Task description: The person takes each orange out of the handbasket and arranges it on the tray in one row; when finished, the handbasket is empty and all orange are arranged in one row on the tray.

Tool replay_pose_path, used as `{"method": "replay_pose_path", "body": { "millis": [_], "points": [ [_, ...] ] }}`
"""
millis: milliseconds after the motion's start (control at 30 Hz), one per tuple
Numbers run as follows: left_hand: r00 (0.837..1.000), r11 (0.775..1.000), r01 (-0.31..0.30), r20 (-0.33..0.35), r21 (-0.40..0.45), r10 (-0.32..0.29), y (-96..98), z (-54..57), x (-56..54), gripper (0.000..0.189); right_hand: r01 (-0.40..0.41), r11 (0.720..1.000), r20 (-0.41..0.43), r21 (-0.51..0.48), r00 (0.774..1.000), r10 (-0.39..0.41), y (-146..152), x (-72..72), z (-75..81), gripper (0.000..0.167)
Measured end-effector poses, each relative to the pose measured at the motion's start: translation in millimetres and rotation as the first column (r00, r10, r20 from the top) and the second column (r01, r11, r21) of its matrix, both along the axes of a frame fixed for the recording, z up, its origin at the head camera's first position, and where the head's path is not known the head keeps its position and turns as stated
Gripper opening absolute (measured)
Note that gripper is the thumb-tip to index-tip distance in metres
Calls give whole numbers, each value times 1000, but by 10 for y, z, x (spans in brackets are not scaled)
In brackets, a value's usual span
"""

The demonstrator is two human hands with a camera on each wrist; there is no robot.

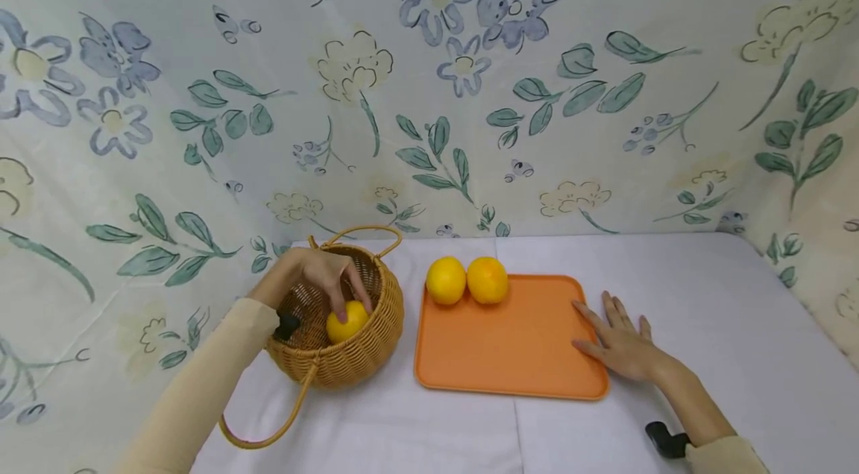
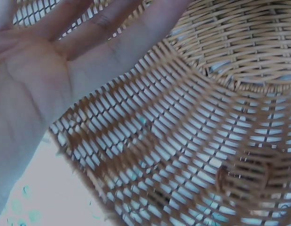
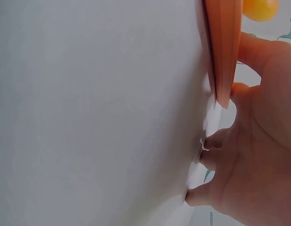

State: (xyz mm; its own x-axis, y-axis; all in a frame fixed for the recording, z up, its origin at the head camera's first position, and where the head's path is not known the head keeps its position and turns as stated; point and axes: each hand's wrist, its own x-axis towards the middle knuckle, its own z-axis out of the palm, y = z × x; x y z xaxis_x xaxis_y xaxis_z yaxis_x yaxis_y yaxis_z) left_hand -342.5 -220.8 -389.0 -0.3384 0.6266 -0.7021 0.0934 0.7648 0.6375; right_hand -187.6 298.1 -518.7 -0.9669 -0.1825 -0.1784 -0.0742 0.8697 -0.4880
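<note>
No brands, labels or readable writing anywhere in view.

Left hand is down inside the wicker basket, fingers curled over a yellow citrus fruit lying in the basket. Fingertips are on top of the fruit; looks like a grasp from above. The left wrist view shows only the palm and straight-looking finger bases against the basket weave, fruit not visible there. Basket sits at the left of the table, one loop handle up at the back, the other lying flat toward the front edge.

Right hand is flat, fingers extended and spread, resting on the table with fingertips touching the right rim of the orange tray. Holds nothing. The right wrist view confirms fingers against the tray edge, pressed on the cloth.

Two more fruits sit on the tray's back left corner, touching each other: a yellow one on the left, a more orange one on the right.

Surface: table under a white cloth, a seam running front to back. Backdrop: floral fabric, blue and cream flowers with green leaves, wrapping behind and around both sides.
</note>
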Motion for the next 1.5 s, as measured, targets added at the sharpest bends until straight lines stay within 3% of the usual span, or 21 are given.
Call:
{"method": "replay_pose_path", "body": {
  "millis": [300,433,500,600,733,933,1033,1167,1300,1400,1500],
  "points": [
    [992,988,-124,-16,95,126,-202,201,32,43,-3,1000,1,-1,1000,3,15,6,16,82],
    [989,972,-106,-83,212,126,-328,248,4,45,-2,1000,1,2,1000,2,12,9,18,82],
    [988,952,-88,-100,294,122,-395,272,-7,45,-1,1000,3,2,1000,1,8,9,21,83],
    [990,894,-85,-67,441,127,-499,307,-14,43,0,1000,5,3,1000,0,4,7,21,83],
    [980,780,-127,-46,612,195,-585,363,-10,45,-3,1000,2,2,1000,3,10,9,22,83],
    [927,586,-182,-61,789,370,-478,420,32,50,-7,1000,-3,-3,1000,7,37,2,15,83],
    [885,535,-203,-81,820,459,-332,457,86,49,-6,1000,4,-8,1000,6,39,1,4,83],
    [808,522,-256,-116,814,578,-66,545,200,46,-8,1000,9,-13,1000,8,37,2,-3,83],
    [751,527,-291,-151,798,643,259,646,341,44,-10,1000,7,-7,1000,10,31,-2,1,83],
    [736,537,-294,-171,791,655,523,682,423,44,-11,1000,9,-1,1000,11,22,-5,8,83],
    [741,557,-287,-188,780,645,806,670,487,43,-12,1000,4,-9,1000,12,18,-8,-1,83]
  ]
}}
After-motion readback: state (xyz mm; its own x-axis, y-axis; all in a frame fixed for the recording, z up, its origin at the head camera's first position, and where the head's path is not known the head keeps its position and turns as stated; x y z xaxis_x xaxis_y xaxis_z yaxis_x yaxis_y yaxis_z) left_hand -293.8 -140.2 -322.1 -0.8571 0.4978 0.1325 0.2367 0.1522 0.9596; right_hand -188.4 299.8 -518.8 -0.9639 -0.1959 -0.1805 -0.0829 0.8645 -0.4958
